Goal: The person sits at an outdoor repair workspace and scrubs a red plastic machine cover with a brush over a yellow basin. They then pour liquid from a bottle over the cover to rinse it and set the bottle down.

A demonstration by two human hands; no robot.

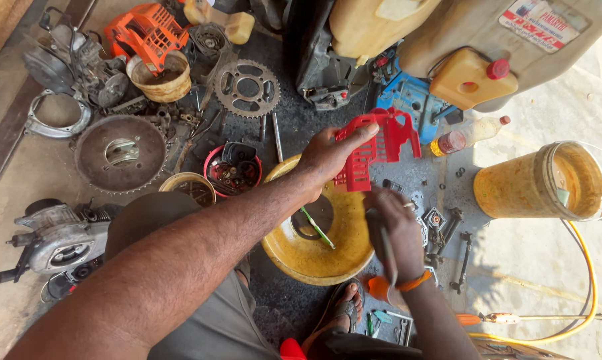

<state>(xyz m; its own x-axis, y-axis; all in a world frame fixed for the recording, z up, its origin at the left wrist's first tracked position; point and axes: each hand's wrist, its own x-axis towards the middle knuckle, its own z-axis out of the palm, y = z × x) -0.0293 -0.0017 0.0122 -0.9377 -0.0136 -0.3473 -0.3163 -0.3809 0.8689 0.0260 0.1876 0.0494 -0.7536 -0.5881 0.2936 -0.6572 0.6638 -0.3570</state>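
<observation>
Two hands are seen over a shallow yellow plastic basin (328, 257) on the oil-stained floor. A red slatted plastic engine cover (374, 150) is gripped at its lower left edge by the left hand (329, 159), thumb on top, fingers hidden behind the part. The cover is held tilted above the basin's far rim, clear of the floor. The right hand (400, 230) is closed round a dark slim tool (383, 243); the tool's type cannot be made out, and its working end is hidden by the fingers. An orange band (414, 281) is worn at that wrist.

Inside the basin a thin green-handled stick (318, 228) is seen lying across a dark round patch; what the patch is cannot be told. The basin's near left rim is covered by the left forearm.

Just right of the basin, small metal fittings (441, 227) are scattered; details are too small to resolve. Beyond the left hand, a toothed steel sprocket (248, 88) and a red bowl of small parts (233, 170) are noted. A yellowed plastic bucket (541, 181) lies on its side at the right. The large cream tank (474, 33) at the top is cut off by the frame.
</observation>
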